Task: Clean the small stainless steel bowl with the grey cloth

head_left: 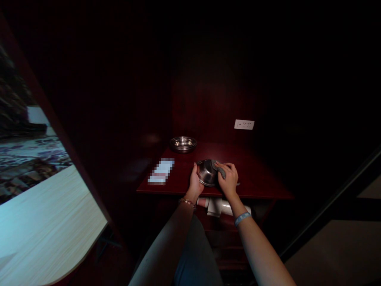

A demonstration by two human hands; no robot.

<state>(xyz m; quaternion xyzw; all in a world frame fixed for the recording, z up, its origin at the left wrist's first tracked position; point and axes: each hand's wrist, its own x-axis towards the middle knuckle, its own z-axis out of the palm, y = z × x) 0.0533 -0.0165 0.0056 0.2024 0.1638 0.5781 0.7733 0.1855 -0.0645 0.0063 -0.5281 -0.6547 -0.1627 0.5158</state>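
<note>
A shiny metal bowl (206, 173) is tilted over the dark red desktop, its outer side facing up. My left hand (195, 182) grips it by the left edge, thumb up along the rim. In my right hand (228, 178) is a grey cloth (222, 172), bunched under the fingers and pressed against the bowl's outer side. Whether the bowl rests on the desktop, I cannot tell. Further back on the left, several shallow metal bowls (183, 145) appear stacked, their open side up.
The dark red desktop (256, 174) has walls behind it and at its left. A blurred-out pale rectangular object (161, 171) lies at left. A white socket plate (244, 124) is on the back wall. Beneath the desktop are white and pink items (222, 207). A pale wooden table (50, 222) stands at far left.
</note>
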